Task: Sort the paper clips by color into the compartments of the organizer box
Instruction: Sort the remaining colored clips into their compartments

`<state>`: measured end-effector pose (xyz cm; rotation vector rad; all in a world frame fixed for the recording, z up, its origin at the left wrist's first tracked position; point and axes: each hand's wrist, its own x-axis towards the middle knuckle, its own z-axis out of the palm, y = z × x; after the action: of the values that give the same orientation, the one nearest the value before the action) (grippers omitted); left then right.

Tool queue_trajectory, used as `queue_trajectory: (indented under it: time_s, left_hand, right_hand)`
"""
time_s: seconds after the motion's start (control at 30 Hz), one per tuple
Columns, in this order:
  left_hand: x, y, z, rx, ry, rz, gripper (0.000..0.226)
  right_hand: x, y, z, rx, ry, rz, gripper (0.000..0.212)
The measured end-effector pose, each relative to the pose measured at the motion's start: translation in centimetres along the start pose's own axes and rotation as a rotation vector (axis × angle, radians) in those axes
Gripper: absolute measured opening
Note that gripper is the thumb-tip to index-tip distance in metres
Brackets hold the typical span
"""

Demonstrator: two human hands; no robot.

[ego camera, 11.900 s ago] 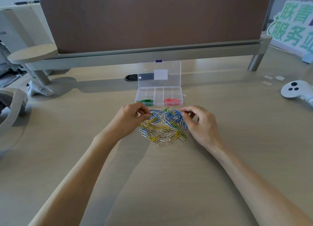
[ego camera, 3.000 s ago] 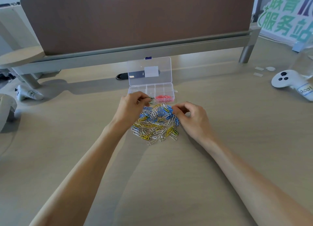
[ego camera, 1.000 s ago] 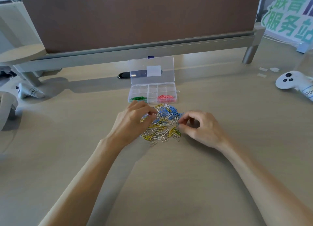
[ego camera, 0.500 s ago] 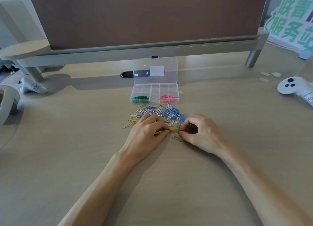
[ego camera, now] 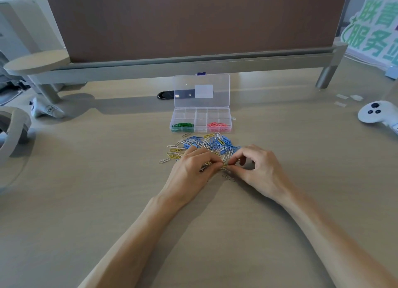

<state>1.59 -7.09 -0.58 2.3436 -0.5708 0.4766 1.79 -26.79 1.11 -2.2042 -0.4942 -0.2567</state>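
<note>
A clear organizer box [ego camera: 201, 113] with its lid raised stands mid-desk. Green clips [ego camera: 182, 125] fill its front left compartment and pink clips [ego camera: 218, 125] its front right one. In front of it lies a loose pile of blue, yellow and white paper clips [ego camera: 206, 144]. At the pile's near edge my left hand [ego camera: 190, 171] is closed around several yellow clips [ego camera: 207, 164]. My right hand [ego camera: 257, 169] pinches a yellow clip [ego camera: 225, 165] right against the left fingertips. One white clip [ego camera: 228, 177] lies just below them.
A brown partition on a grey rail [ego camera: 193, 64] runs along the desk's far side. A white controller [ego camera: 375, 114] lies at the right, another white controller [ego camera: 46, 111] at the left, and a grey headset [ego camera: 13, 126] at the left edge. A dark cable hole [ego camera: 165, 95] sits behind the box.
Both hands came back from the pile's far side to its near edge and met, fingertips together. The left hand gathered yellow clips, and the pile spread out to the left.
</note>
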Motion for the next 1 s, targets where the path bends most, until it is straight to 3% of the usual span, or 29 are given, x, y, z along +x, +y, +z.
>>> queue_trajectory:
  time_s: [0.4,0.57,0.73,1.0]
  left_hand:
    - [0.8,0.6,-1.1,-0.129,0.049,-0.129,0.003]
    - [4.2,-3.5,-3.2,0.081,0.235,-0.299,0.009]
    - [6.8,-7.1,-3.9,0.256,0.199,-0.358,0.012]
    - [6.4,-8.8,-3.8,0.352,0.138,-0.243,0.014]
  right_hand:
    - [0.1,-1.0,0.8,0.343,0.073,0.123,0.024]
    - [0.4,-0.7,0.8,0.391,0.113,0.14,0.027]
    - [1.6,-0.2,1.0,0.326,0.144,0.123,0.021]
    - [7.8,1.1,1.4,0.241,0.272,0.126,0.024]
